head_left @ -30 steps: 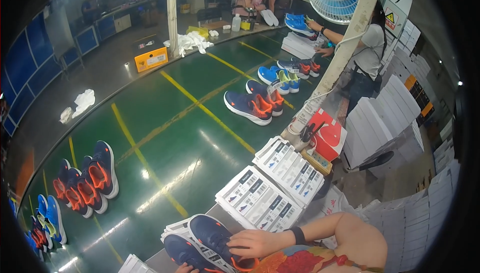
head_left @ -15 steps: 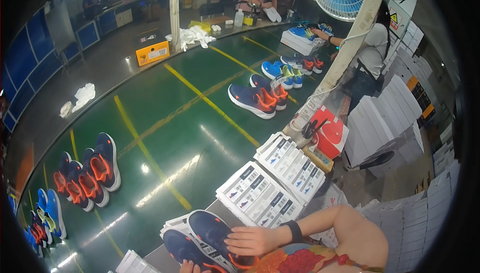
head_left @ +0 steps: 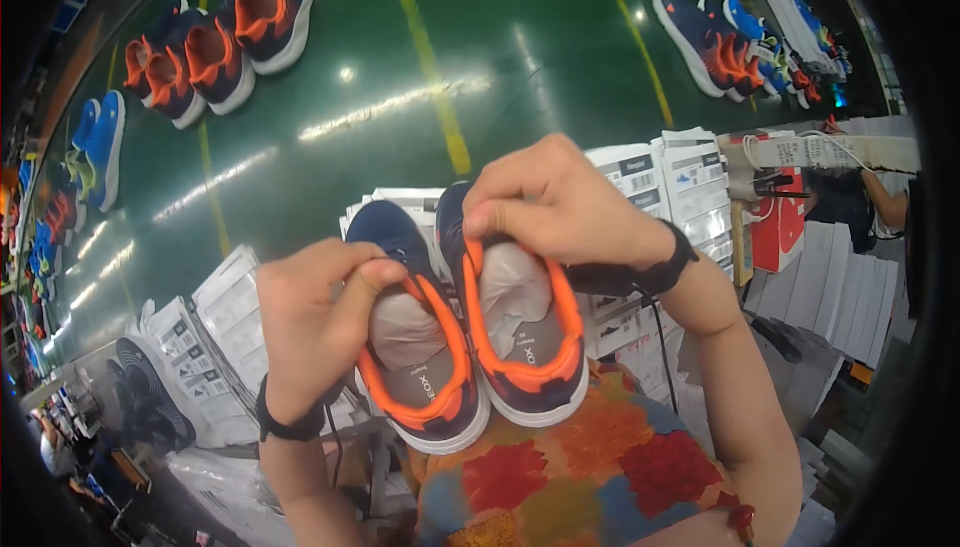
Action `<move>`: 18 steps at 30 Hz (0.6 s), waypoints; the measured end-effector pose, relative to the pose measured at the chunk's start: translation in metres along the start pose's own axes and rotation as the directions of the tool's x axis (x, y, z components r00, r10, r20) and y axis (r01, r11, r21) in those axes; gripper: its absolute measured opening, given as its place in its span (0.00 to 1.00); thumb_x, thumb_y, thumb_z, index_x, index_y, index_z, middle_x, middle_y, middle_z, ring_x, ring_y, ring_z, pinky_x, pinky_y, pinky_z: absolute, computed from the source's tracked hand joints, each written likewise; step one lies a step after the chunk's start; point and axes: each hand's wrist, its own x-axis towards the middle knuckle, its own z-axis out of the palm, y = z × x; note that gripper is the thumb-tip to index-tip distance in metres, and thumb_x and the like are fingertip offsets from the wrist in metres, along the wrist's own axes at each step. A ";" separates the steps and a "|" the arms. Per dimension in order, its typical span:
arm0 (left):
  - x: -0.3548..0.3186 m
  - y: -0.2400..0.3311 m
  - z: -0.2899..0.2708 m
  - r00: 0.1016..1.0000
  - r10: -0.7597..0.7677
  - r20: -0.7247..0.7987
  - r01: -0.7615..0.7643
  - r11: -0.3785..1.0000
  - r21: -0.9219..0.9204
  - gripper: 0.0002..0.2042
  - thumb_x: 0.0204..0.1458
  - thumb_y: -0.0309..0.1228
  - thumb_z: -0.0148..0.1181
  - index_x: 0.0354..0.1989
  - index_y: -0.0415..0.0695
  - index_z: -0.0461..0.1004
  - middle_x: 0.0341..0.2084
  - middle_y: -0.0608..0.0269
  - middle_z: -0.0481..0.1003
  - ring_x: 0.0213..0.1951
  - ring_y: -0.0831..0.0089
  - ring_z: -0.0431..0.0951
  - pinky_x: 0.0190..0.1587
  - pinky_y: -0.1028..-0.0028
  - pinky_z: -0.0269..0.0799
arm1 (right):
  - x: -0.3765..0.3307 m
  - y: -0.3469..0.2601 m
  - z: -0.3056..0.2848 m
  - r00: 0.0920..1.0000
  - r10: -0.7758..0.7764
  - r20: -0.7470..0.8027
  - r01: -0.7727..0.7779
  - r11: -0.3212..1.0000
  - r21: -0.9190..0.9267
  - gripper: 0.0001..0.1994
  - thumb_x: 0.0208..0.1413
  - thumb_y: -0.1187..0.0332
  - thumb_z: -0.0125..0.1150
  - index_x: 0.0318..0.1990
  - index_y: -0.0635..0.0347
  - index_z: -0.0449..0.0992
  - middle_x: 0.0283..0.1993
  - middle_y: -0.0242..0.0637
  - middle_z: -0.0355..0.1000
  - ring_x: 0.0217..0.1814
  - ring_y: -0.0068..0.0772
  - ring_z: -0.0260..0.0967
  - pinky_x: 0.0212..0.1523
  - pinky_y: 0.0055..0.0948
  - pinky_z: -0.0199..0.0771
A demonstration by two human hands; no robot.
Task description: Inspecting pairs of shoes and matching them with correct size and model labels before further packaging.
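A pair of navy sneakers with orange collars and white soles stands side by side in front of my body, heels toward me. My left hand (head_left: 325, 317) pinches the tongue area of the left sneaker (head_left: 457, 365) between thumb and fingers. With thumb and bent fingers, my right hand (head_left: 560, 202) grips the right sneaker (head_left: 566, 322) at its tongue. Crumpled white paper fills the front of both openings, one wad (head_left: 405, 332) in the left shoe and another wad (head_left: 515, 292) in the right. Fingers of both hands are partly hidden by the hands themselves.
Beyond lies a green work surface (head_left: 400, 157) with yellow lines. Navy-orange sneakers (head_left: 210, 57) stand far left, more sneakers (head_left: 690, 37) far right. Labelled white boxes (head_left: 690, 187) are stacked at right, others (head_left: 190, 357) at left. A red box (head_left: 778, 222) sits right.
The view has tilted down toward my body. My right hand has gone from lying across the shoe to gripping its tongue. My left hand has come up to the other shoe's tongue.
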 end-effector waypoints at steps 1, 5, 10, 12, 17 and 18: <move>0.004 -0.003 -0.001 0.997 -0.070 0.027 0.072 0.996 -0.061 0.05 0.47 0.26 0.65 0.26 0.37 0.80 0.18 0.56 0.75 0.19 0.69 0.74 0.24 0.74 0.66 | 0.004 0.000 -0.001 0.999 0.037 0.013 -0.037 0.999 0.029 0.08 0.53 0.69 0.62 0.30 0.67 0.81 0.14 0.35 0.69 0.12 0.18 0.59 0.15 0.23 0.58; 0.010 -0.013 -0.003 0.977 -0.176 0.120 0.193 0.971 -0.142 0.07 0.49 0.28 0.65 0.26 0.35 0.80 0.16 0.63 0.75 0.19 0.78 0.71 0.24 0.77 0.64 | 0.008 0.007 0.002 0.986 0.152 0.061 -0.161 0.970 0.180 0.12 0.55 0.66 0.63 0.28 0.68 0.80 0.12 0.27 0.64 0.12 0.14 0.55 0.14 0.21 0.54; 0.013 -0.021 0.002 0.960 -0.226 0.164 0.267 0.916 -0.300 0.09 0.51 0.29 0.65 0.26 0.34 0.80 0.18 0.65 0.76 0.23 0.81 0.72 0.28 0.80 0.66 | 0.009 0.009 0.003 0.972 0.208 0.105 -0.228 0.945 0.233 0.14 0.56 0.64 0.64 0.26 0.68 0.79 0.13 0.23 0.62 0.14 0.12 0.54 0.15 0.21 0.53; 0.011 -0.020 0.002 0.954 -0.245 0.172 0.291 0.893 -0.343 0.10 0.52 0.29 0.65 0.27 0.33 0.80 0.19 0.64 0.77 0.24 0.81 0.73 0.28 0.80 0.67 | 0.008 0.008 0.005 0.973 0.218 0.072 -0.229 0.942 0.245 0.13 0.55 0.65 0.65 0.25 0.69 0.79 0.11 0.27 0.62 0.14 0.12 0.54 0.15 0.21 0.53; -0.012 -0.006 0.009 0.992 0.122 -0.023 -0.116 0.977 0.181 0.07 0.45 0.30 0.69 0.26 0.39 0.80 0.19 0.60 0.76 0.22 0.71 0.76 0.28 0.74 0.71 | -0.019 0.019 0.021 0.863 -0.482 -0.150 0.427 0.856 -0.293 0.09 0.44 0.67 0.70 0.26 0.63 0.78 0.22 0.37 0.69 0.24 0.36 0.70 0.28 0.32 0.72; -0.024 -0.013 0.015 0.943 0.333 0.002 -0.315 0.889 0.333 0.07 0.43 0.30 0.71 0.26 0.40 0.80 0.20 0.59 0.77 0.23 0.68 0.77 0.30 0.72 0.75 | -0.032 0.028 0.027 0.763 -0.626 -0.164 0.534 0.752 -0.387 0.11 0.42 0.66 0.72 0.28 0.62 0.78 0.25 0.36 0.71 0.28 0.40 0.72 0.33 0.34 0.76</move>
